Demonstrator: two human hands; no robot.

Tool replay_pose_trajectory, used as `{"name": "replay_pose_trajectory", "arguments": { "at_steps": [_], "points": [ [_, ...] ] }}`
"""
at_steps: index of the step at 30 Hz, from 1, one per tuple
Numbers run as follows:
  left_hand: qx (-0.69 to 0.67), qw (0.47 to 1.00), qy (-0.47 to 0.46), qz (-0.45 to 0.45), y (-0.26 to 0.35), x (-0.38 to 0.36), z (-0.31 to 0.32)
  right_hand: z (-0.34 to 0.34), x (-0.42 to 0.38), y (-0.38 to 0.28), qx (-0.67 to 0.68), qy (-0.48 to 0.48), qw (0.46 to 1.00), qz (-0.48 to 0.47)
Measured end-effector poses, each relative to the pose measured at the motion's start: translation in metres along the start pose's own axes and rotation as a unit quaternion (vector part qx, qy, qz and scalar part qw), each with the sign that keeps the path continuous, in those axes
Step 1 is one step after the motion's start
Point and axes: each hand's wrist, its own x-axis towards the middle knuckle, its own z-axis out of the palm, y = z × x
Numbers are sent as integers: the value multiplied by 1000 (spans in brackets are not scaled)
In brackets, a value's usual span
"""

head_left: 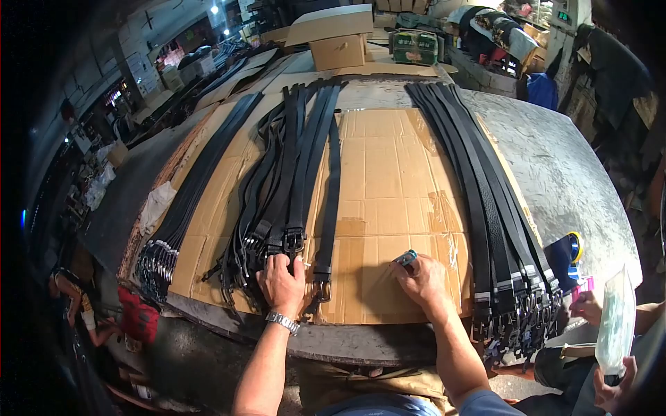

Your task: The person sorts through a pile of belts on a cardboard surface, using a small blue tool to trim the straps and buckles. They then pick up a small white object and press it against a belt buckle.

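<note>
My left hand (pixel 281 284), with a metal-band watch at the wrist, is closed at the buckle end of a black belt (pixel 294 239) in the loose middle pile. A small pale bit shows by its thumb, too small to name. My right hand (pixel 424 281) is closed around a small teal object with a silvery end (pixel 406 258), held above the cardboard (pixel 368 208); its kind I cannot make out. Between my hands, a single black belt (pixel 326 222) lies lengthwise, buckle toward me.
Buckled belts lie in a row at left (pixel 201 187) and a thicker row at right (pixel 485 194). A tape roll (pixel 575 247) sits at the right edge. Beside it, another person's hands hold a clear plastic packet (pixel 616 322). Cardboard boxes (pixel 336 50) stand at the back.
</note>
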Motion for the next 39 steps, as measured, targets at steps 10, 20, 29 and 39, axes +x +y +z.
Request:
{"name": "replay_pose_trajectory", "arguments": {
  "at_steps": [10, 20, 29, 39],
  "points": [
    [5, 1000, -17, -7, 1, 0, -1, 2, 1, 5, -18, -10, 1000, -8],
    [12, 1000, -15, 1, 3, 0, -2, -3, 2, 0, -13, -13, 1000, -24],
    [20, 1000, -3, 2, 4, 0, -1, 3, 1, 8, -19, -20, 999, -19],
    [26, 1000, -5, 7, 6, 1, -2, 7, -2, 14, 0, 20, 997, -72]
  ]
}}
